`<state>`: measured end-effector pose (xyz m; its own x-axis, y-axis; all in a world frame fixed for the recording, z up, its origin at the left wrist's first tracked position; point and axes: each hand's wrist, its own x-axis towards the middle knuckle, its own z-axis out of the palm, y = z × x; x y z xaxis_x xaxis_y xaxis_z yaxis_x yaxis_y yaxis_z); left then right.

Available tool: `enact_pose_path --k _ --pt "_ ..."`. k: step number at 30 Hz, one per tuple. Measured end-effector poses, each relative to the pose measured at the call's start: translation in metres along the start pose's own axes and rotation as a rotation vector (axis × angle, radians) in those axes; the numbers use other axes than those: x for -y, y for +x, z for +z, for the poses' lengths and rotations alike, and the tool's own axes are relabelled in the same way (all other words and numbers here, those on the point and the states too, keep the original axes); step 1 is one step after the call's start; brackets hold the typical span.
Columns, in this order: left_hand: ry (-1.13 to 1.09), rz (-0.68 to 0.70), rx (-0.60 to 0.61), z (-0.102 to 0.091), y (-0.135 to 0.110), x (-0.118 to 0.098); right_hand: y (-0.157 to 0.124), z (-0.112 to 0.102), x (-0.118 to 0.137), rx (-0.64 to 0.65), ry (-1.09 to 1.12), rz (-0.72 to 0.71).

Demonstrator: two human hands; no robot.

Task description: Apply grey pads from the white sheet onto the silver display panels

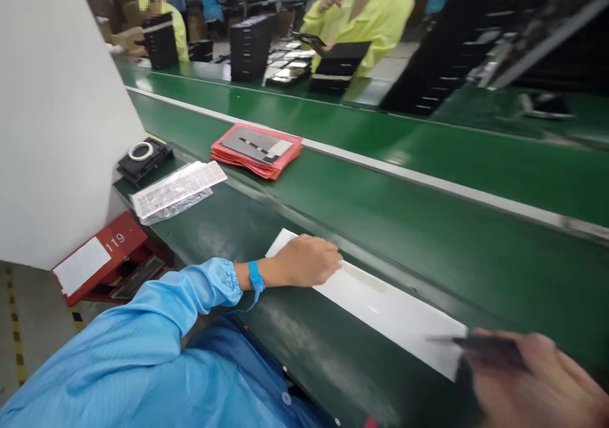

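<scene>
My left hand [307, 261], in a blue sleeve with a blue wrist strap, rests with curled fingers on the near end of a long white strip [380, 304] lying on the dark green bench [228, 238]. My right hand [533, 380] is at the bottom right, blurred, at the strip's other end. It is closed around a thin dark tool [490, 345].
A stack of red bags with a grey panel on top [257, 149] lies on the green conveyor belt [428, 219]. A clear-wrapped white sheet [178, 187] and a tape roll on a black holder [143, 155] sit at left. People in yellow work across the line beside black tray stacks [250, 47].
</scene>
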<state>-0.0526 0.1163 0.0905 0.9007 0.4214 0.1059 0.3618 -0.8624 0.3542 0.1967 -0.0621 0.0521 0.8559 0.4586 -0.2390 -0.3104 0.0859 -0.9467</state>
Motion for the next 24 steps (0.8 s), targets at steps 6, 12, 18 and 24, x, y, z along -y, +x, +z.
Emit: enact_pose_path --k 6,12,18,24 --pt "-0.422 0.036 0.103 0.005 0.022 -0.032 -0.03 0.061 0.0 0.061 0.063 -0.111" --pt "-0.518 -0.049 0.107 0.012 0.017 -0.033 -0.042 0.071 -0.003 0.203 0.029 -0.059" --pt "-0.251 0.11 -0.014 0.034 0.026 -0.037 -0.005 0.054 0.009 0.077 -0.018 -0.078" --pt "0.014 0.062 0.014 0.042 0.034 -0.039 0.016 0.052 0.002 0.043 -0.112 -0.088"
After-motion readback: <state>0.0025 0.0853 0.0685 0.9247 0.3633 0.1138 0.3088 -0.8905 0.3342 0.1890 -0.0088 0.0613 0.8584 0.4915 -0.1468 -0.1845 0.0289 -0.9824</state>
